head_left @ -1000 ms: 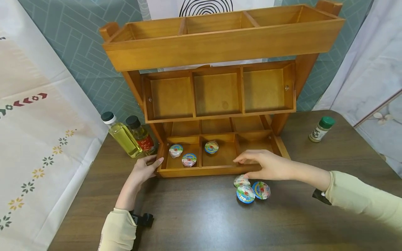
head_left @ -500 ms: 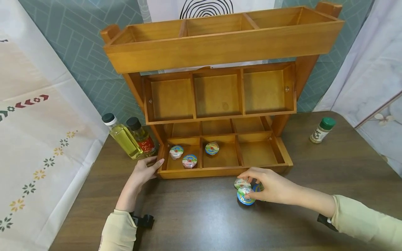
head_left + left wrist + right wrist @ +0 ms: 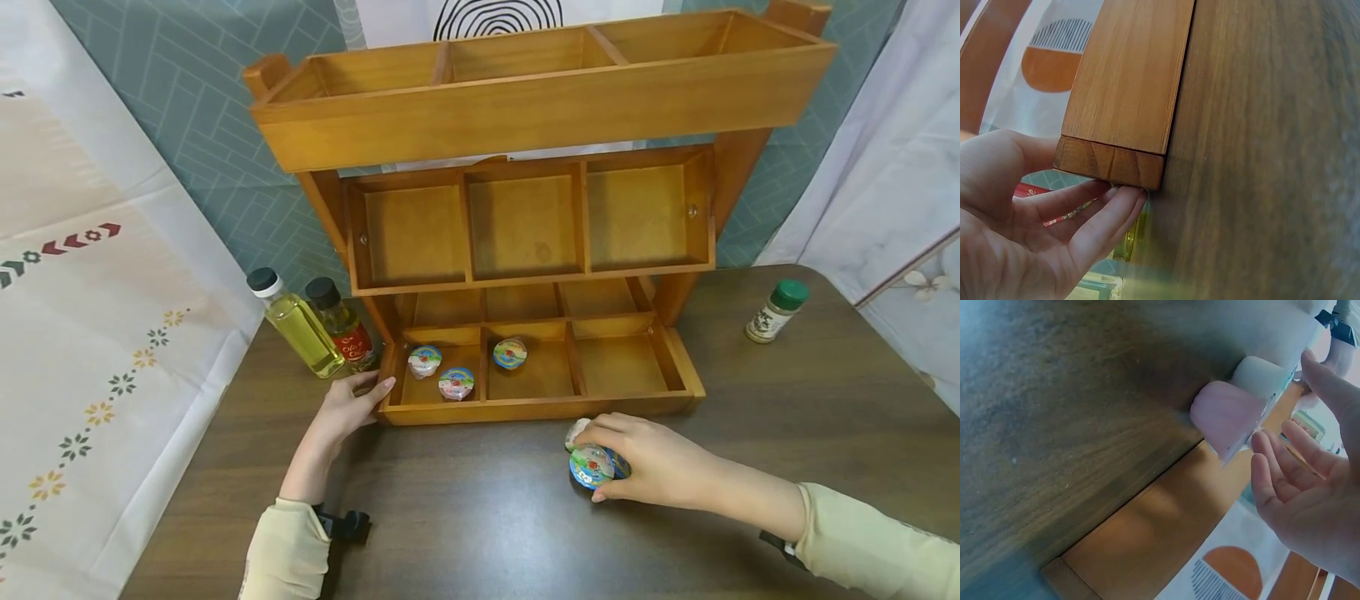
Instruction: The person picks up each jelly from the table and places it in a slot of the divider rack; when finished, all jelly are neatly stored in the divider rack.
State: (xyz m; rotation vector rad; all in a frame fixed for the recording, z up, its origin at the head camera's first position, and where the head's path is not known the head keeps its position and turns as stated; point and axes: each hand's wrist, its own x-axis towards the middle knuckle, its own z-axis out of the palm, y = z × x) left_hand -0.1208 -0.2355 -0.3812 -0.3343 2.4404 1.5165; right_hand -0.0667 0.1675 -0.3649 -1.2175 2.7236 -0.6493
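Observation:
My left hand (image 3: 347, 410) holds the left end of the wooden rack's bottom tray (image 3: 525, 408); in the left wrist view its thumb lies at the upper edge and its fingertips meet the end face. Over three small jelly cups in front of the rack is my right hand (image 3: 648, 458). Thumb and fingers span the front jelly cup (image 3: 592, 466), loosely bent at its lid. Another jelly cup (image 3: 576, 433) peeks out behind, and a blue-rimmed one (image 3: 619, 464) is mostly covered by the hand. The right wrist view shows a pink cup (image 3: 1225, 415) and a whitish cup (image 3: 1257, 376) standing on the table.
Two jelly cups (image 3: 456, 383) sit in the tray's left compartment and one jelly cup (image 3: 510, 353) in the middle one. Oil bottles (image 3: 303, 333) (image 3: 351, 333) stand left of the rack. A green-capped seasoning jar (image 3: 777, 311) is at the right. The tilted middle tier (image 3: 525, 225) overhangs the bottom tray.
My right hand has come down from the tray's right compartment to the cups on the table, its thumb shifting to the front cup's near edge. The left hand stays at the tray's end.

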